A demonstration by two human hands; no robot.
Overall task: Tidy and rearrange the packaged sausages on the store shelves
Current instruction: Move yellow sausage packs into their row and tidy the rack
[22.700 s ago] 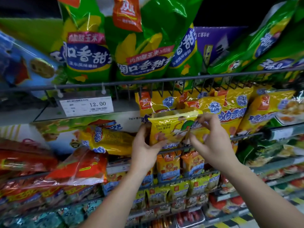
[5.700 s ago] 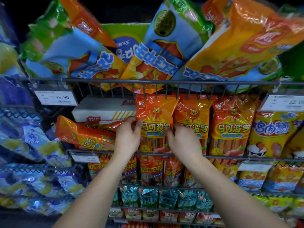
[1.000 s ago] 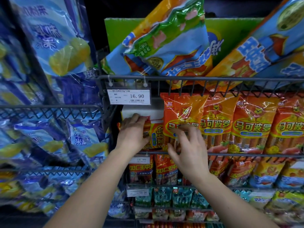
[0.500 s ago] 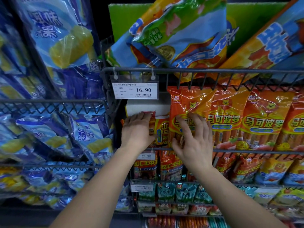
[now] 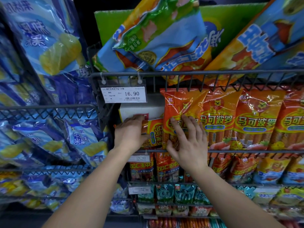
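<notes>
A row of upright orange sausage packs (image 5: 253,119) stands on the middle wire shelf (image 5: 246,151). My right hand (image 5: 187,142) presses flat, fingers spread, on the front of the leftmost upright pack (image 5: 179,102). Left of it an orange pack (image 5: 153,130) lies on its side. My left hand (image 5: 130,134) grips that pack's left end, fingers over its top. Behind it sits a white box (image 5: 141,110). The sideways pack's left part is hidden by my hand.
A 16.90 price tag (image 5: 123,94) hangs from the upper wire rail (image 5: 197,73). Blue and orange bags (image 5: 164,41) lean over that rail. Blue corn-sausage bags (image 5: 79,139) fill the left racks. More packs (image 5: 166,168) line the lower shelves.
My right hand's fingers have spread flatter on the leftmost upright pack. My left hand has stayed on the sideways pack. The view has shifted slightly.
</notes>
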